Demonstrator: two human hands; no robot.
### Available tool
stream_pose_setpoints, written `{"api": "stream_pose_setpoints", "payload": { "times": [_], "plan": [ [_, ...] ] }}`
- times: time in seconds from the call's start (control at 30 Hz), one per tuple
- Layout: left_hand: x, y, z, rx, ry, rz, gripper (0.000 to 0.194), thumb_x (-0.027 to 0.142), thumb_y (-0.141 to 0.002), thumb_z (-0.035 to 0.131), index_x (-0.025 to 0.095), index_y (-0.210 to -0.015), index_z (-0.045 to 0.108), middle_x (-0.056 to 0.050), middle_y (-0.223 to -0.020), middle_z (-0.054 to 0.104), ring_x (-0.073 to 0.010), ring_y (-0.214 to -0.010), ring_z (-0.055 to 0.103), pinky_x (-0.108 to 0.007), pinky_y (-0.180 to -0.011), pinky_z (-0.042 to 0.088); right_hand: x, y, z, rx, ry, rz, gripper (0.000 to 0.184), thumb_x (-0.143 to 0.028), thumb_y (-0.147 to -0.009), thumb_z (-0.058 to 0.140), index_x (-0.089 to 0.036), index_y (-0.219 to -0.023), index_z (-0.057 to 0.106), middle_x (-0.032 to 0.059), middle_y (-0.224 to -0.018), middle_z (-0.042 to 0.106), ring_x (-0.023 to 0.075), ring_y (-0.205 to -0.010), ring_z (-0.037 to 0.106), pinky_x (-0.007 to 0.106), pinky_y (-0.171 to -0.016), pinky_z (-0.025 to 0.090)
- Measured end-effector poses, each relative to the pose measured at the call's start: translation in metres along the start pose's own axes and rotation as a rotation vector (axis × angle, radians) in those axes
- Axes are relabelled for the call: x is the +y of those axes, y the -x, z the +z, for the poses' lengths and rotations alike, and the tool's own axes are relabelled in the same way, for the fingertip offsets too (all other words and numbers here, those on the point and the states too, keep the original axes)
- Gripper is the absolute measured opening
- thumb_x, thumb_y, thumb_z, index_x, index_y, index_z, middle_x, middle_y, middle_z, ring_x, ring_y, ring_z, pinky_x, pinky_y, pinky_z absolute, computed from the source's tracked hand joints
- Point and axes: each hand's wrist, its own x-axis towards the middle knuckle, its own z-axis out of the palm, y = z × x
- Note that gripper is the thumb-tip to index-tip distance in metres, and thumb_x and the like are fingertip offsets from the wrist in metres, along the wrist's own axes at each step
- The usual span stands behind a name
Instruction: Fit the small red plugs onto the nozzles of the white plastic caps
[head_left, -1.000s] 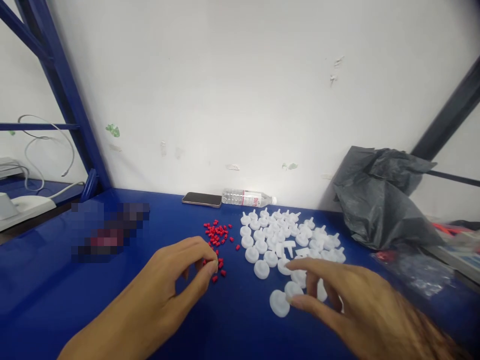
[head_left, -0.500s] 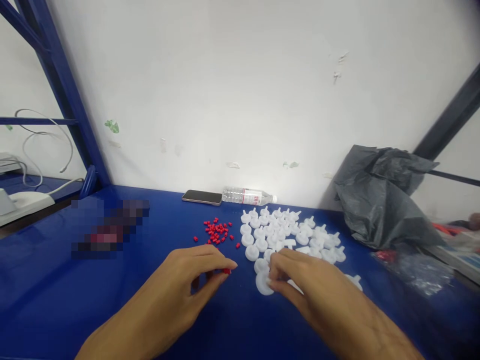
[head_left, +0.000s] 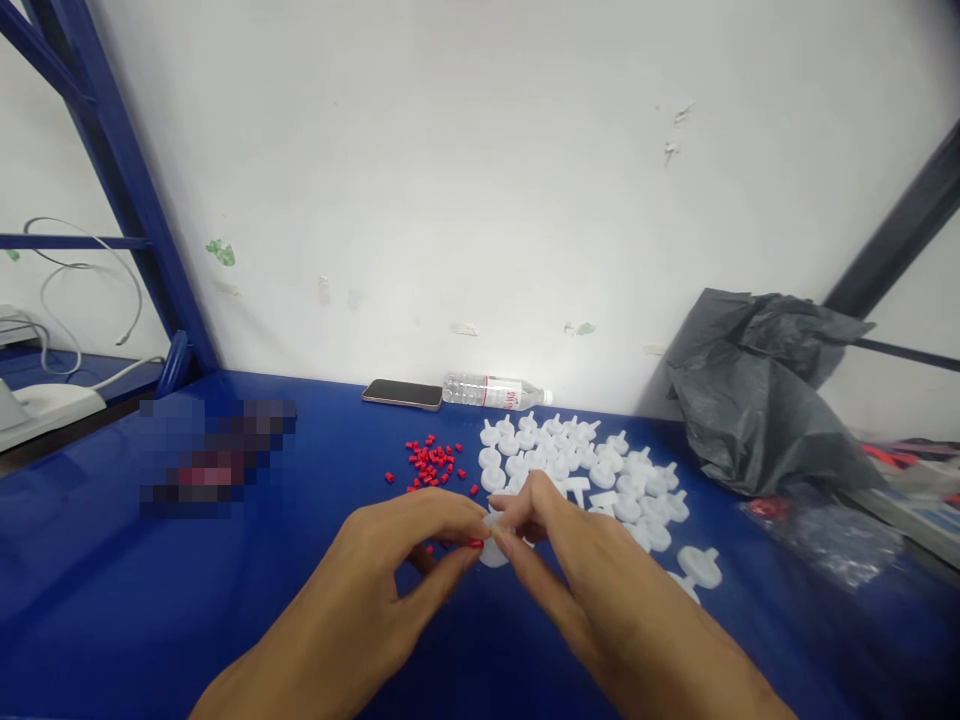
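Observation:
My left hand (head_left: 409, 560) pinches a small red cap (head_left: 476, 543) between thumb and forefinger. Against it, my right hand (head_left: 559, 550) grips a white plastic piece with a round disc (head_left: 493, 552), its fingers closed on the stem side. The fingertips of both hands nearly meet, and they partly hide where the red cap and the white piece come together. Beyond my left hand lies a loose scatter of red caps (head_left: 431, 462). Past my right hand spreads a pile of similar white disc pieces with short stems (head_left: 559, 450).
A phone (head_left: 403, 394) and a clear plastic bottle (head_left: 495, 391) lie by the wall on the blue table (head_left: 315, 440). At the right stand a grey plastic bag (head_left: 757, 390) and clear wrapping (head_left: 847, 540). A blue metal frame (head_left: 142, 200) rises at the left.
My right hand has moved left, carrying a white disc piece from the pile's near edge to the red cap. My left hand has shifted slightly right, still pinching the cap.

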Motion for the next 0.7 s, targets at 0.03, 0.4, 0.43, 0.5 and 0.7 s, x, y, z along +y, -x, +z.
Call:
{"api": "stream_pose_setpoints", "payload": {
  "times": [0.03,0.4,0.43,0.5,0.7],
  "plan": [
    [0.002,0.0,0.0,0.013,0.034,-0.027,0.015,0.027,-0.097,0.069,0.037,-0.102,0.079,0.007,-0.107,0.083,-0.0138,-0.089,0.077,-0.019,-0.072,0.063,-0.003,-0.003,-0.005,-0.016,-0.035,0.029,0.018,-0.033,-0.105,0.047,-0.031,-0.11,0.064,-0.0012,-0.095,0.081,0.0187,-0.083,0.08,0.03,-0.071,0.066],
    [0.011,-0.005,0.011,0.071,0.315,-0.257,0.007,0.032,-0.088,0.082,0.032,-0.094,0.084,0.003,-0.1,0.085,-0.0177,-0.084,0.079,-0.022,-0.073,0.065,-0.012,-0.016,-0.027,-0.113,-0.271,0.141,0.018,-0.038,-0.096,0.071,-0.039,-0.114,0.07,-0.008,-0.099,0.079,0.0173,-0.089,0.079,0.031,-0.082,0.068],
    [0.011,-0.005,0.012,0.077,0.32,-0.264,0.005,0.031,-0.087,0.082,0.031,-0.091,0.084,0.004,-0.097,0.085,-0.0175,-0.082,0.079,-0.022,-0.071,0.065,-0.011,-0.016,-0.027,-0.1,-0.273,0.116,0.021,-0.035,-0.091,0.077,-0.038,-0.111,0.071,-0.0085,-0.098,0.08,0.0172,-0.088,0.079,0.03,-0.083,0.068],
    [0.012,-0.005,0.012,0.082,0.32,-0.277,0.004,0.027,-0.086,0.081,0.03,-0.088,0.084,0.004,-0.093,0.084,-0.0171,-0.081,0.078,-0.022,-0.071,0.064,-0.01,-0.017,-0.028,-0.086,-0.259,0.079,0.03,-0.031,-0.081,0.088,-0.037,-0.107,0.073,-0.0093,-0.094,0.081,0.0178,-0.083,0.08,0.03,-0.085,0.068],
    [0.018,-0.008,0.004,0.132,0.272,-0.296,0.01,0.035,-0.088,0.079,0.028,-0.092,0.085,0.003,-0.082,0.08,-0.0119,-0.057,0.066,-0.018,-0.05,0.054,-0.003,-0.023,-0.032,0.0,-0.094,0.041,0.047,-0.02,-0.07,0.095,-0.033,-0.11,0.074,-0.0069,-0.096,0.084,0.0215,-0.083,0.082,0.034,-0.077,0.071]
  ]
}}
